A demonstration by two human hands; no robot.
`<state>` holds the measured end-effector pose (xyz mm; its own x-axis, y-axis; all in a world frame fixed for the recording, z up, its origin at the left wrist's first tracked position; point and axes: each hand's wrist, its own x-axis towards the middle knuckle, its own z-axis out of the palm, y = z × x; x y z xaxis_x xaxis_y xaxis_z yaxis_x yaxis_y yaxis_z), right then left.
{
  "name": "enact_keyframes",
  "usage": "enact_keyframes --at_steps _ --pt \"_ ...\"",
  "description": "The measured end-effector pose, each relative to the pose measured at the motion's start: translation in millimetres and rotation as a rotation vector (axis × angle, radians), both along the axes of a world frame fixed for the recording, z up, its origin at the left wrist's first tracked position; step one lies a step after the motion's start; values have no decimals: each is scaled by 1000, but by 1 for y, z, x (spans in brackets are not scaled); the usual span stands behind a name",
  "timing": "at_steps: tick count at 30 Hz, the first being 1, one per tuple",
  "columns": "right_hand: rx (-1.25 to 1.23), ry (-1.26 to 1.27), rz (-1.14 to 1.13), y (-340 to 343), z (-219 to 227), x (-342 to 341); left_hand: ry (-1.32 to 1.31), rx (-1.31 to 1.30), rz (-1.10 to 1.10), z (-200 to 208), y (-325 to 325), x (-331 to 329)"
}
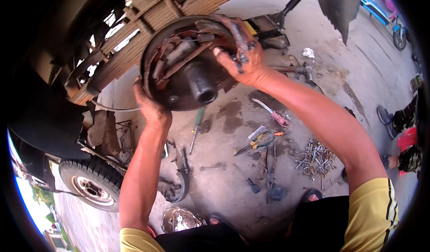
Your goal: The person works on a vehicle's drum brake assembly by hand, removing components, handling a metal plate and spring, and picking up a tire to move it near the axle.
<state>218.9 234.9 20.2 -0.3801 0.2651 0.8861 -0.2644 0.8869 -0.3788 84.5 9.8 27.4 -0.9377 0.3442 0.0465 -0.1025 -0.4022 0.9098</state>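
A round, rusty steel brake backing plate (188, 64) with curved brake shoes, springs and a dark central axle stub is gripped at both sides, the grease-blackened right hand (242, 55) clasped over the upper right shoe and the left hand (150, 106) closed on the lower left rim. The assembly is judged heavy, rigid and slippery with oily grime, so it is best held by the shoe edges, clear of the taut springs. Below the hands, on stained concrete, a green-handled screwdriver (195, 129), pliers (260, 142) and a heap of bolts (315, 155) are scattered.
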Motion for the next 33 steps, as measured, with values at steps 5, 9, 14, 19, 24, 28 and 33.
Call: enact_keyframes --at_steps 5,9,14,19,24,28,33 --pt "-77 -1 108 5 1 7 191 -163 164 10 12 17" --pt "-113 -55 174 15 0 10 322 -311 138 17 14 15" --pt "-74 -96 138 10 -9 0 619 -879 -61 16 -71 5" --pt "-69 -65 104 21 -14 3 1488 -1145 -147 10 -214 4" --pt "-36 -114 -78 51 -16 18 1545 -1432 228 -7 -364 -46" --pt "-47 -154 -52 44 -24 12 1250 -1827 581 2 -480 -135" --pt "-67 -201 -107 41 -15 24 1174 -2072 527 42 -502 -200"
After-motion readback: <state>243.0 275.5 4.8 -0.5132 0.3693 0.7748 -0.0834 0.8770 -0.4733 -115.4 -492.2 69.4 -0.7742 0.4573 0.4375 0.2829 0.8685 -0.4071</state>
